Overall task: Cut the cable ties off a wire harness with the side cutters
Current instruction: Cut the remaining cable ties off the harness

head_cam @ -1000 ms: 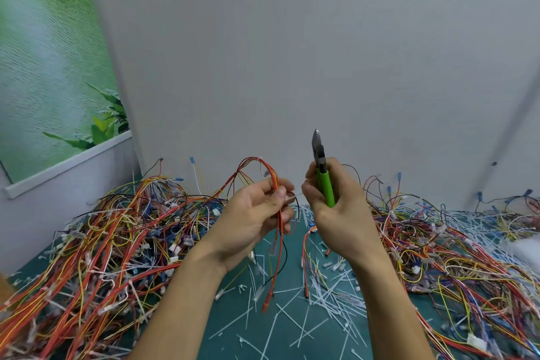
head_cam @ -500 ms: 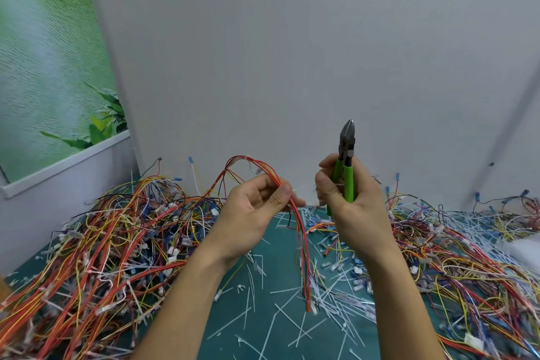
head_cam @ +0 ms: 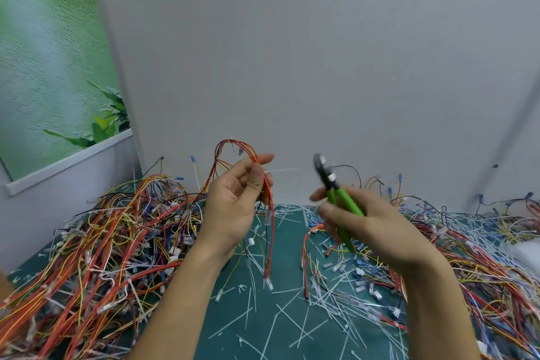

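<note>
head: wire heaps [head_cam: 102,242] around loose ties [head_cam: 330,298]

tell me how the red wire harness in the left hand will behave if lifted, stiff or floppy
Probably floppy: the wire harness droops straight down from the left hand and arches loosely above it. Likely light, since a few fingers hold it up. Its dangling ends may swing and snag the wire pile beside it.
</note>
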Demonstrator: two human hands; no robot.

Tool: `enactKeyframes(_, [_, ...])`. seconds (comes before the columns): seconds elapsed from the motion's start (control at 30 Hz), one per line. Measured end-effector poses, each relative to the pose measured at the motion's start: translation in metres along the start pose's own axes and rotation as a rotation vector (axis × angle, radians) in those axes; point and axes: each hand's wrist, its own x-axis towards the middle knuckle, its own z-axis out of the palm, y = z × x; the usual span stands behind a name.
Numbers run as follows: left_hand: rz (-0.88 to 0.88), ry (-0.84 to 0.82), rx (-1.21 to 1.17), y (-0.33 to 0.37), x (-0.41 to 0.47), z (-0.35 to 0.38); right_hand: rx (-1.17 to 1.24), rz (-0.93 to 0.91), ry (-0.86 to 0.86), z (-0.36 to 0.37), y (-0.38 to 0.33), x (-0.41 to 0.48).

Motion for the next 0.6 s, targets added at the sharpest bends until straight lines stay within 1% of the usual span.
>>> enactKeyframes(0.07, [0.029,-0.002,0.064,-0.001,0.0,-0.001,-0.035,0.059,-0.177,0.005,-0.005,-0.005])
enactKeyframes(0.13, [0.054,-0.013,0.116,-0.001,-0.001,-0.001,-0.015,0.085,-0.238,0.013,-0.009,-0.004])
enactKeyframes(0.3, [0.073,-0.053,0.171,0.003,-0.003,0.0,0.026,0.157,-0.225,0.028,-0.014,0.001])
enactKeyframes(0.6, [0.098,-0.051,0.178,0.004,-0.002,-0.001,-0.059,0.155,-0.24,0.027,-0.015,0.001])
